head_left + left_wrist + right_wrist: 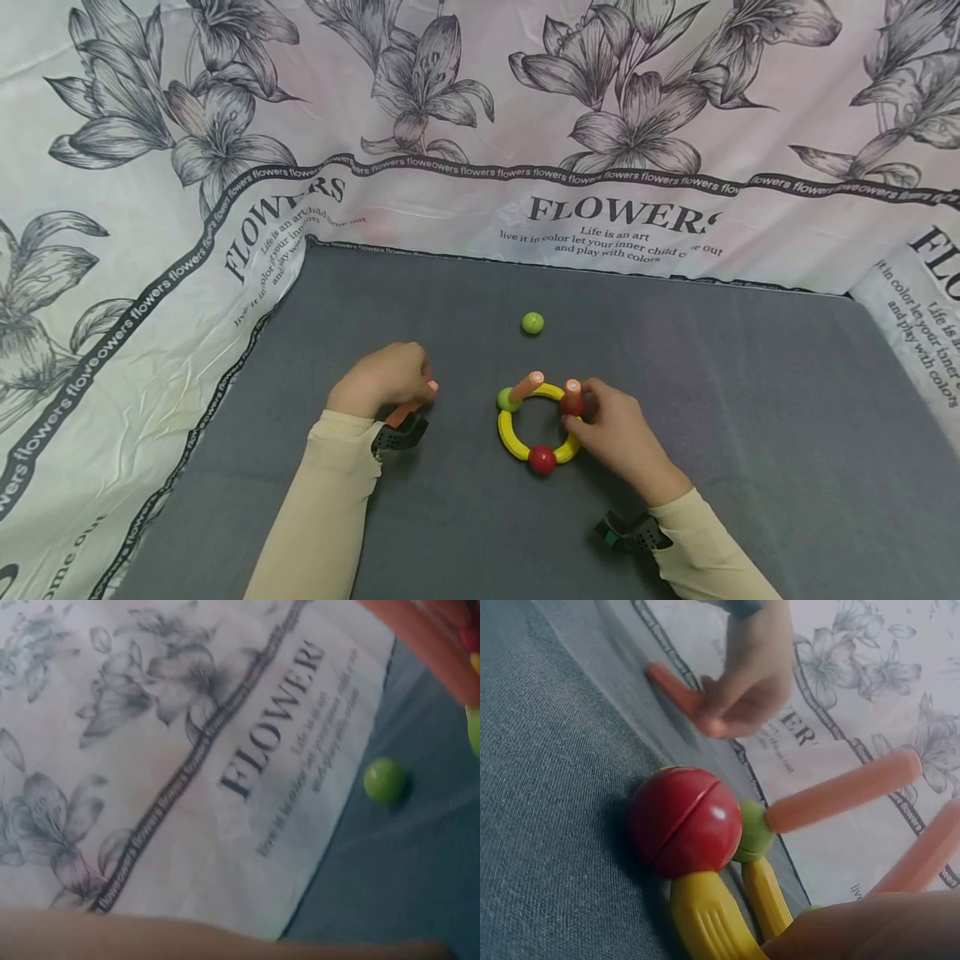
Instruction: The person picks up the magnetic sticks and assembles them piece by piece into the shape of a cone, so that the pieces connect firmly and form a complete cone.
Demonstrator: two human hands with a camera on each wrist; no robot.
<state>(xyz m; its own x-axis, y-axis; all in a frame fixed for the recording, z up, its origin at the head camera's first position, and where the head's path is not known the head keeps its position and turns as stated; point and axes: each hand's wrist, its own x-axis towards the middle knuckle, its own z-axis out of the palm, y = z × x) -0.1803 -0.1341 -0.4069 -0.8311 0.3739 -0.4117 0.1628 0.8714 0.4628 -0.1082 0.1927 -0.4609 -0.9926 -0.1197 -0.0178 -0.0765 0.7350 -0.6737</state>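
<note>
Hands [386,379] [611,429] at the yellow plastic ring [512,437], frame centre.
My left gripped an orange plastic stick [408,410]; my right pinched another upright orange stick [572,388] on the ring.

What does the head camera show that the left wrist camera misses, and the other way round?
Only the head view shows both hands: the left hand gripping an orange stick, the right hand at the yellow ring with its red ball. Only the left wrist view shows the flower print up close, blurred. Both show the loose green ball on the grey mat and the flowered cloth.
</note>
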